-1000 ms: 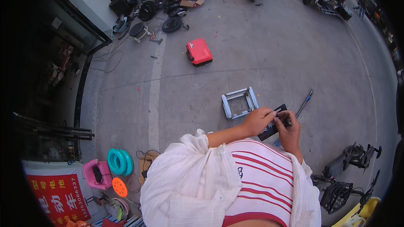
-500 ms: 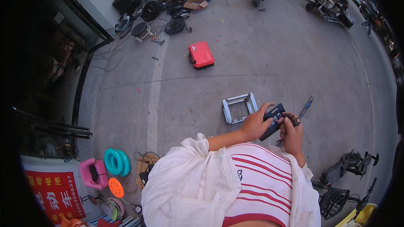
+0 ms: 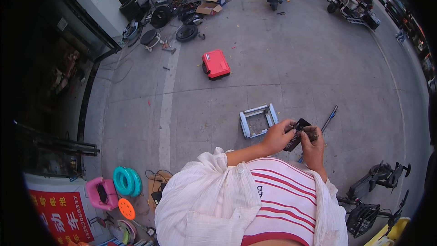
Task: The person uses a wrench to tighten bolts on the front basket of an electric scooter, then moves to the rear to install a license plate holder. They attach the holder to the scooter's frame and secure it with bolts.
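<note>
A flat black rectangular piece [image 3: 292, 144] with pale markings sits between my hands, in front of my striped shirt. My left hand [image 3: 278, 136] grips its left side, thumb across the upper face. On the other side, my right hand [image 3: 313, 144] has its thumb and bent fingers pinched together at the piece's upper part. Whether a small dark item lies in that pinch is too small to tell. Just beyond my left hand, a pale blue-grey metal frame [image 3: 245, 125] rests on the ground. A thin dark pole with blue on it [image 3: 331, 116] slants behind my right hand.
A red case [image 3: 216, 63] lies on the paving ahead. Tyres [image 3: 186, 33], cardboard boxes [image 3: 211, 7] and a round stool [image 3: 149, 38] stand far left. Teal rings [image 3: 124, 180] and a pink seat [image 3: 101, 193] are near left; a folded scooter [image 3: 374, 177] is at right.
The black piece has tilted, and its face shows less. My left fingers have drawn in from its far edge, and both thumbs have come closer together over it.
</note>
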{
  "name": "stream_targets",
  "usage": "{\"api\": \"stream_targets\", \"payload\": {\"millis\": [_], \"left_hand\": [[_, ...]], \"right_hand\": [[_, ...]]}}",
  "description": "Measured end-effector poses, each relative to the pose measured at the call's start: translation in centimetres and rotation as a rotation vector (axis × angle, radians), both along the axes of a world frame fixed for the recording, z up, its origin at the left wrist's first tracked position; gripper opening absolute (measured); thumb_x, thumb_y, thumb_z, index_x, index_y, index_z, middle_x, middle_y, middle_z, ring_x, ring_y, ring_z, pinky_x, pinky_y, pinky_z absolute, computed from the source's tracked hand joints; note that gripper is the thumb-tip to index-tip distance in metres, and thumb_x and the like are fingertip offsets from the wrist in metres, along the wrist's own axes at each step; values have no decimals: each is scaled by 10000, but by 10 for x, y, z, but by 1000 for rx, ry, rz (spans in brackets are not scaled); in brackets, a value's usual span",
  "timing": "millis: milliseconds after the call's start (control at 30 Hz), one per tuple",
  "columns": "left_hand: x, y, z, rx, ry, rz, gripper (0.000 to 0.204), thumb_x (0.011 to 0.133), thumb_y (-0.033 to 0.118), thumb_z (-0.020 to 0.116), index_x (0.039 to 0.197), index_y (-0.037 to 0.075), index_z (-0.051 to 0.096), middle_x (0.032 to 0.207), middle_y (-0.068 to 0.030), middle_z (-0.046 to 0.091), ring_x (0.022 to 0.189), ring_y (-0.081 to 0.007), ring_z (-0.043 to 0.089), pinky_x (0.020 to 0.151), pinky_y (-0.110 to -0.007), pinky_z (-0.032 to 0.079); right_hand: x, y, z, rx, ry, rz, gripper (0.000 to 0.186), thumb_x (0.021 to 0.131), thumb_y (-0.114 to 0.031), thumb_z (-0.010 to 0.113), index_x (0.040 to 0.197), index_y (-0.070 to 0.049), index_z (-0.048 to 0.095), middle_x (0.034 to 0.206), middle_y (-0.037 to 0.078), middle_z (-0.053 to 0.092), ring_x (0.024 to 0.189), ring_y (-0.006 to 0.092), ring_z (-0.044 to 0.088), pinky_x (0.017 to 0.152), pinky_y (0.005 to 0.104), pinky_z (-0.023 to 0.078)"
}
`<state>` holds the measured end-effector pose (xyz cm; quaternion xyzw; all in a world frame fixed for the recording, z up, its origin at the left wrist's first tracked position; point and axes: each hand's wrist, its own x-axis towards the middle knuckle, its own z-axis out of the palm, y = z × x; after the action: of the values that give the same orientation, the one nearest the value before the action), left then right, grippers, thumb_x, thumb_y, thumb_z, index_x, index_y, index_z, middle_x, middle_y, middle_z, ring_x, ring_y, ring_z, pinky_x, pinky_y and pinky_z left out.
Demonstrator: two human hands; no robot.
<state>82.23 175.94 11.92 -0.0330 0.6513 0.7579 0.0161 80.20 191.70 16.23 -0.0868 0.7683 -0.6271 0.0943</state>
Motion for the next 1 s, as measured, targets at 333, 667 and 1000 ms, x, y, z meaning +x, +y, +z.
{"api": "stream_targets", "payload": {"millis": [333,667,1000], "left_hand": [[-4,4,13,354,-110,-103,360,929,32,491,1272,-74,460,1138,-156,625,1045,-168,614,928,-287,474],[-7,22,12,265,-73,-58,288,929,13,501,1210,-46,515,1084,-143,656,957,-144,632,837,-273,508],[-8,28,9,58,16,-73,295,942,0,503,1228,-46,561,1109,-124,663,1005,-144,626,875,-262,488]], "right_hand": [[-7,13,7,-336,-345,-76,166,913,-84,625,1063,-24,587,861,40,655,634,33,489,518,180,368],[-6,20,4,-347,-303,-44,144,906,-84,634,1041,-48,599,835,8,648,604,19,458,495,183,323],[-10,26,-11,-263,-133,-11,68,898,-45,629,955,-24,599,888,16,625,749,57,526,643,217,426]]}}
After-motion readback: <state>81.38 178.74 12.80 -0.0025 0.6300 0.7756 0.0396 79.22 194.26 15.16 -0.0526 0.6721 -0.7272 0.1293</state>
